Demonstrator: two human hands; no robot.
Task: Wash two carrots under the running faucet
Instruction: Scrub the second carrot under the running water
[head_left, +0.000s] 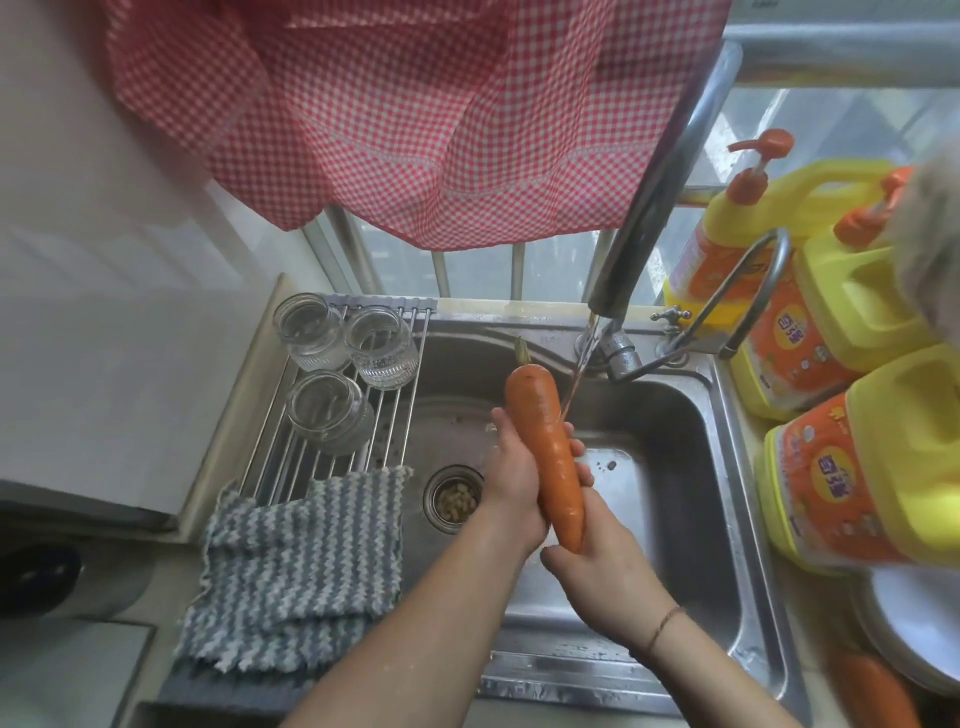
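Holding entry one, a large carrot (545, 447), I noted it upright-tilted over the steel sink (675, 499), stem end up and away, tip down toward me. The stream from the faucet (660, 187) struck its right flank near the upper third.

Left hand (511, 483): fingers curled round the carrot's middle from behind, fingertips showing on its right side. Right hand (597, 571): closed about the narrow tip from below; how its fingers lay I could not fully tell, as the back of the hand faced the camera.

Handling, as I judged it: stiff, dense, moderately heavy for its kind; wet skin glossy and likely slippery; the taper invites sliding toward the thin end, so the thick middle was the surer hold, with the tip only steadied.

Entry two, a second carrot (872, 691): lying on the counter at the lower right, well apart from the stream, beside a white plate (914, 623); seemingly not yet washed.

Sundries: three upturned glass jars (332, 374) on a roll-up drying rack (395, 415); a striped knitted cloth (301, 561) draped at the sink's left edge; yellow detergent bottles (857, 467) at right; a red gingham curtain (415, 114) above.
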